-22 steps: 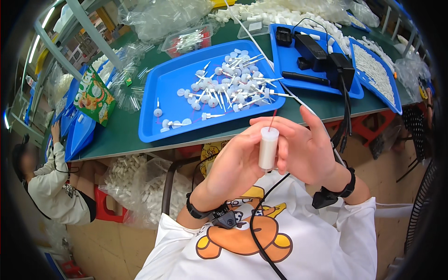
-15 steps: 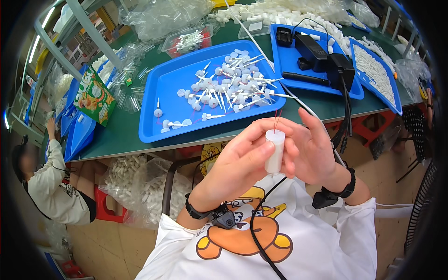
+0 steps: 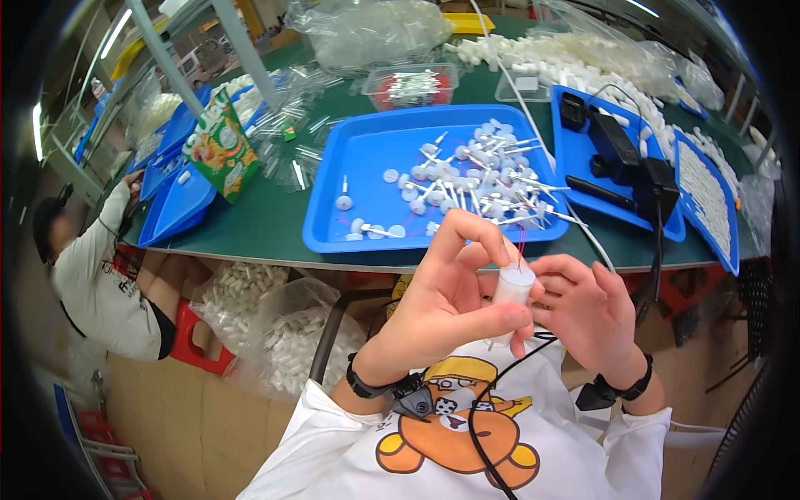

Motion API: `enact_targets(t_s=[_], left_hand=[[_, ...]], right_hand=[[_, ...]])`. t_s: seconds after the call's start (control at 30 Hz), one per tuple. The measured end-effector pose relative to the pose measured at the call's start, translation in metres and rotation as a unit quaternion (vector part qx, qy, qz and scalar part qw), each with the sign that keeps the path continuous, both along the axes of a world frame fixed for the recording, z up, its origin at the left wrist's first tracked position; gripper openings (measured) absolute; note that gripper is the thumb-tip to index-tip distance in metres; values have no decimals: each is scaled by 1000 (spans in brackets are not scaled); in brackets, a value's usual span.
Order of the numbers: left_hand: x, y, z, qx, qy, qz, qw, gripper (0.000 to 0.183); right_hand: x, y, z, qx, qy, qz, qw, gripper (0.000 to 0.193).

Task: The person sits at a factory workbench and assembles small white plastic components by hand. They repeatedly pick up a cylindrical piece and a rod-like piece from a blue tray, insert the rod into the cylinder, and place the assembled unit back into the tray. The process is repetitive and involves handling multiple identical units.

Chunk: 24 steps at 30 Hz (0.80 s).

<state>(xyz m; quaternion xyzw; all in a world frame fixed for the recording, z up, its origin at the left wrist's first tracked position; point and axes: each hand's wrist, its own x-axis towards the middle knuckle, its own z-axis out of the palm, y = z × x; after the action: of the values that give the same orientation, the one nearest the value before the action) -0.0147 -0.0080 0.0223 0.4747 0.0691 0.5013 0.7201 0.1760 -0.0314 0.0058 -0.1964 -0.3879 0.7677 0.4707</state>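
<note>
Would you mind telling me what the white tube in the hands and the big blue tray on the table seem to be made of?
The white tube, held by the left hand and right hand, looks like slightly see-through matt plastic. The blue tray looks like moulded glossy plastic: even colour, rounded raised rim, soft reflections.

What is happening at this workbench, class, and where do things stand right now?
A seated person holds a small white plastic tube upright in front of the chest, the left hand wrapped round it and the right hand steadying its side. Thin red threads stick up from its top. Ahead, on the green table, a blue tray holds many small white capped stems. Another person sits at the left.
</note>
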Motion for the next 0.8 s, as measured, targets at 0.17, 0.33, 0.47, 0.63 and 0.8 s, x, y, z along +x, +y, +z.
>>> enact_targets(t_s=[0.17, 0.33, 0.47, 0.63, 0.8], left_hand=[[-7, -5, 6, 61, 29, 61, 996, 39], [-10, -5, 7, 113, 70, 108, 985, 38], [-13, -5, 6, 118, 55, 121, 984, 31], [-11, 0, 5, 149, 87, 186, 967, 29], [-10, 3, 6, 143, 115, 217, 959, 26]], right_hand=[[-1, 2, -2, 13, -12, 6, 1000, 57], [-2, 2, -3, 23, -29, 17, 999, 56], [-1, 3, -4, 35, -31, 23, 999, 55], [0, 3, -4, 36, -39, 18, 998, 54], [2, 3, -2, 34, -39, 21, 998, 53]])
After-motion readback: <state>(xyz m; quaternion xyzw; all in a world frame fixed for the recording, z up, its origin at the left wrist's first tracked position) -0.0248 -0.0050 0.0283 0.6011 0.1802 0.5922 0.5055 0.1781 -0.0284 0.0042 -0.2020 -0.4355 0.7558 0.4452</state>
